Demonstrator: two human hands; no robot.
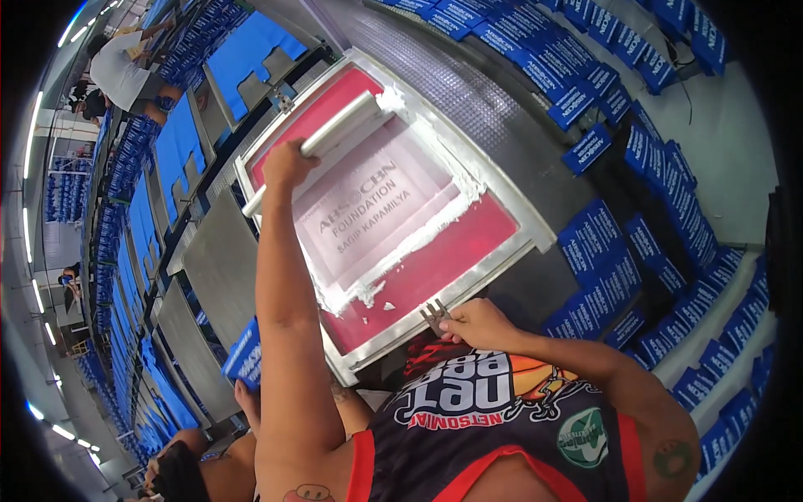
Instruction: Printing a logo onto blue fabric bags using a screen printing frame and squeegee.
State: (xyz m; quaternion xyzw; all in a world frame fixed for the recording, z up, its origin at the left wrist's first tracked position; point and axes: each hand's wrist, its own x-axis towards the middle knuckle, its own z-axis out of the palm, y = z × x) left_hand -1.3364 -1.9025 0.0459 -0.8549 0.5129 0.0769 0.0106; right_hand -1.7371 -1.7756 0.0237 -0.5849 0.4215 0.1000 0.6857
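My left hand [290, 165] is closed around the bar of a long, pale squeegee [345, 125]. The squeegee lies slantwise across the far left part of a screen-printing frame [510, 263]. Red areas border the frame's pale mesh [393, 180], which bears dark lettering. Thick white ink [410, 255] is smeared along the mesh's edges and in clumps on the near red strip. At the frame's near edge, my right hand [481, 325] pinches a small metal bracket [435, 315] fixed there.
Metal platens [222, 243], some draped with blue fabric [251, 54], run along the left. Many blue printed pieces [585, 272] lie in rows on the right. A co-worker's hand [246, 403] touches a blue piece [243, 353] at lower left. Another person [125, 71] stands at far left.
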